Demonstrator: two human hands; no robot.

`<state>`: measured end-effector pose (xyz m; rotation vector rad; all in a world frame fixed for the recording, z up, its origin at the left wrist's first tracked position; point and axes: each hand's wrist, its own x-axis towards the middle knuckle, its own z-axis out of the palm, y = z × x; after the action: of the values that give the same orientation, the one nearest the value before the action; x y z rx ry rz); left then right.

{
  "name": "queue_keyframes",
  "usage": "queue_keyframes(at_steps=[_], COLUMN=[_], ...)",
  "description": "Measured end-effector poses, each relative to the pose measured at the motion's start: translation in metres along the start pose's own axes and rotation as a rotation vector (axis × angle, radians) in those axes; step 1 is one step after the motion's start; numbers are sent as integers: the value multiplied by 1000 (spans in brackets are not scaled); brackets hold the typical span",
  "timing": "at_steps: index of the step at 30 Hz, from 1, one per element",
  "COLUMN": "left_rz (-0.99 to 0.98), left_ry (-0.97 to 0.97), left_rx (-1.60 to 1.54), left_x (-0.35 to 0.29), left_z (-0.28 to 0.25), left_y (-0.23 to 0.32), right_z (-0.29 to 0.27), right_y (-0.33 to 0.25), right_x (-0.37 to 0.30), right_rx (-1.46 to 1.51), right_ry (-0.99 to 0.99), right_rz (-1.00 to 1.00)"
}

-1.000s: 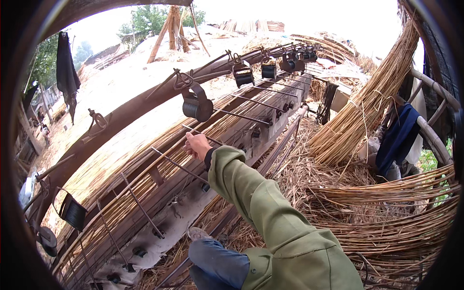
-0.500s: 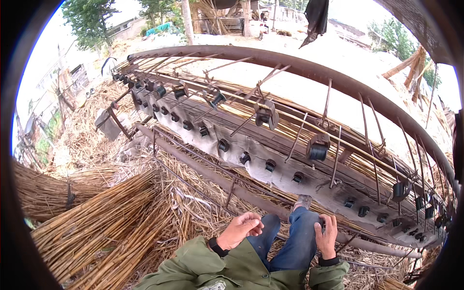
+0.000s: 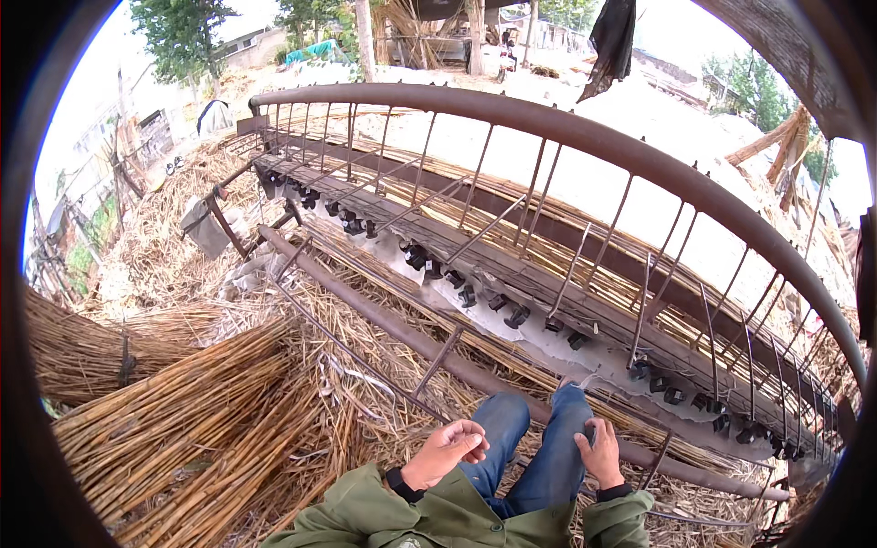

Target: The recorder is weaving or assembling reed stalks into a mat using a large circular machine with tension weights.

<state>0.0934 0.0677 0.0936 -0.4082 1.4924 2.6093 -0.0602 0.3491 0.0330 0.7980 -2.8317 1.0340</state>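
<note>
My left hand hovers over my lap, its fingers curled in against the thumb. Anything between them is too small to make out. On my bent right knee rests my right hand, fingers apart and holding nothing. Ahead of my knees stretches a long metal weaving frame with a thick rusty pipe along its far side. Thin rods run from that pipe toward a long beam. Along the beam's near side several black thread spools hang against a pale sheet. Reed stalks lie lengthwise behind the beam.
A lower rusty pipe crosses just before my knees. Bundled reeds lie on the left, with loose straw around them. A grey bag hangs at the frame's left end. Dark cloth dangles overhead.
The far pipe and its rods have shifted on the frame. Spools that hung among the rods now hang with the others on the near side. Both hands have barely moved.
</note>
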Motion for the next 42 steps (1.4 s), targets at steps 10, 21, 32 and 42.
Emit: queue_keyframes(at_steps=[10,21,32,42], left_rz=[-5,-23,34,138], left_ry=[-11,8,189,1140], left_rx=[-11,54,44,-305], left_x=[9,12,-16,-159], left_z=[3,1,-52,-262], left_y=[-13,-9,-13,-82], right_z=[12,-44,-28,-13], right_y=[-1,-38,-35,1], right_x=[69,36,41,77], right_rx=[352,393,376,593], right_ry=[-294,-141,-204,-479], right_rz=[-104,-51,46,211])
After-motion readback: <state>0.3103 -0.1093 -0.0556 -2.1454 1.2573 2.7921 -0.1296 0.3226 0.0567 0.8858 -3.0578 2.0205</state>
